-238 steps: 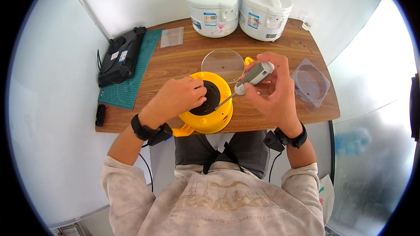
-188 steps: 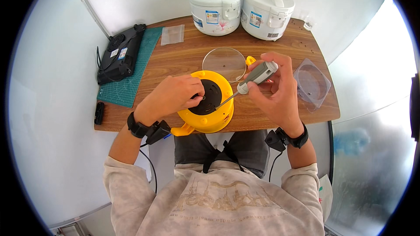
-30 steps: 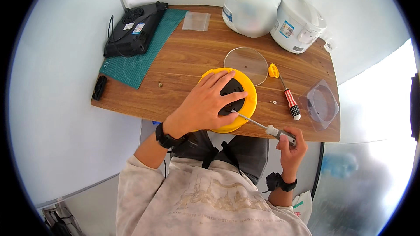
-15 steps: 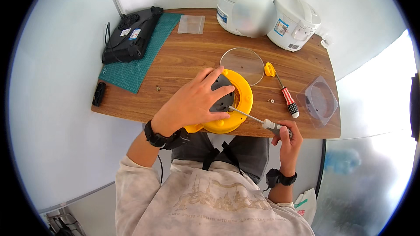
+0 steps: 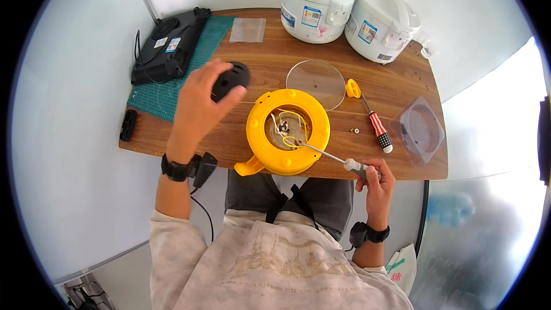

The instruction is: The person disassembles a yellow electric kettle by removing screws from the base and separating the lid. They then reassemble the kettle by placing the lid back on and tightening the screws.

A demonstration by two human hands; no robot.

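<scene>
A yellow round appliance body with a handle (image 5: 256, 129), seemingly an upturned electric kettle, lies at the table's front edge. Its middle is uncovered, showing a metal base, wires and a white-and-black connector (image 5: 283, 127). Up and to the left of it, my left hand (image 5: 198, 100) grips a round black base cover (image 5: 232, 79) between thumb and fingers. My right hand (image 5: 376, 179) is closed round the grey-and-white handle of a screwdriver (image 5: 333, 156). The screwdriver's shaft reaches over the yellow rim, its tip at the opening beside a yellow wire loop.
Behind the kettle lies a clear round lid (image 5: 315, 80). Rightward are a yellow cap (image 5: 353, 88), a red-striped screwdriver (image 5: 379, 131), loose small parts (image 5: 355, 131) and a clear plastic box (image 5: 422, 129). Two rice cookers (image 5: 318, 8) stand behind. A black appliance (image 5: 169, 49) rests on a green mat (image 5: 155, 99).
My left hand has lifted the black cover off the yellow body and carried it left and away from me. The wiring inside now shows. My right hand and screwdriver have barely moved.
</scene>
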